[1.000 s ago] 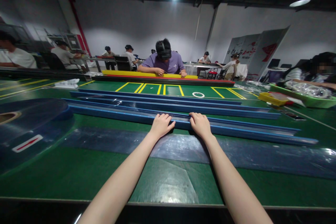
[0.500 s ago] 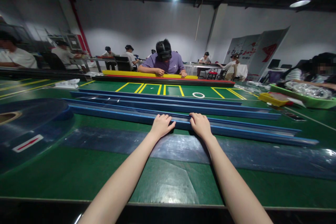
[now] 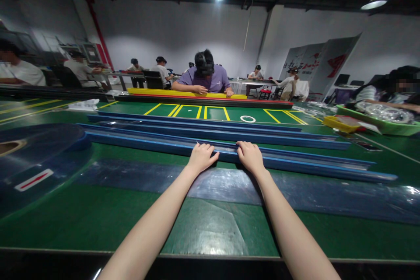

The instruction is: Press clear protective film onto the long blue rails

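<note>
Both of my hands rest on the nearest long blue channel (image 3: 305,162), which lies crosswise on the green table. My left hand (image 3: 202,157) has its fingers bent over the channel's near wall, the tips inside the trough. A short way to the right, my right hand (image 3: 250,156) grips the same wall, fingers hooked over the edge. Between the hands a piece of the blue wall shows. Closer to me, a wide clear plastic strip (image 3: 223,183) lies flat beneath my wrists.
More blue channels (image 3: 278,137) lie just beyond. A big roll of clear film (image 3: 62,153) stands at left. Across the table, a person in a purple shirt (image 3: 216,79) handles a yellow bar (image 3: 151,92). A white ring (image 3: 248,119) and a green tray (image 3: 398,127) lie farther off.
My hands and the blue channel have stayed in place. Across the table, the person's hand on the yellow bar has shifted slightly.
</note>
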### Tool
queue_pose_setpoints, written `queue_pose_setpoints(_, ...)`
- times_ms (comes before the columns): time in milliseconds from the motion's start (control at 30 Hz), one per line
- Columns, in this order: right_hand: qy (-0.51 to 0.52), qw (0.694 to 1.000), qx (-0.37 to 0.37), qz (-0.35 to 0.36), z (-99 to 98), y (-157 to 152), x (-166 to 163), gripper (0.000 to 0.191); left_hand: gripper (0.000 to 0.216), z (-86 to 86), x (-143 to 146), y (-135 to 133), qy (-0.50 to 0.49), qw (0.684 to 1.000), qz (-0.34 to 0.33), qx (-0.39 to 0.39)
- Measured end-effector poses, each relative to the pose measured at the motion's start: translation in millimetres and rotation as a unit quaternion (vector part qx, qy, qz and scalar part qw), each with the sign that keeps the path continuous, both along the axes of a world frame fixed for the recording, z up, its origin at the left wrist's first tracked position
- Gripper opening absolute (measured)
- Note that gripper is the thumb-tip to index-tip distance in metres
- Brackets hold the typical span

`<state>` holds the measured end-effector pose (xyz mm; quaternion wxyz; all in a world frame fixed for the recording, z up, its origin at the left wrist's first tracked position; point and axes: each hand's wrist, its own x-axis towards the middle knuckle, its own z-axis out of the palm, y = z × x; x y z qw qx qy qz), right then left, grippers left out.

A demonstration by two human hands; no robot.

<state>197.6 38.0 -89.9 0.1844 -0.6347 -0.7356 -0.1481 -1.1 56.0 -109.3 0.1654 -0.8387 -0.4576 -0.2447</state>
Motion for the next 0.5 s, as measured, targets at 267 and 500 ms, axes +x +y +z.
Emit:
queue_pose_setpoints(267,0.0,1.0,-0.01,0.0,0.3,0.8,0.2,0.03,0.032,0.5,0.3,-0.2,0.008,1.0,0.001,0.006)
queue_pose_setpoints(500,0.004,1.0,-0.001,0.003,-0.5,1.1,0.5,0.03,0.031,-0.4,-0.2,-0.2,0.006,1.0,0.0,0.014)
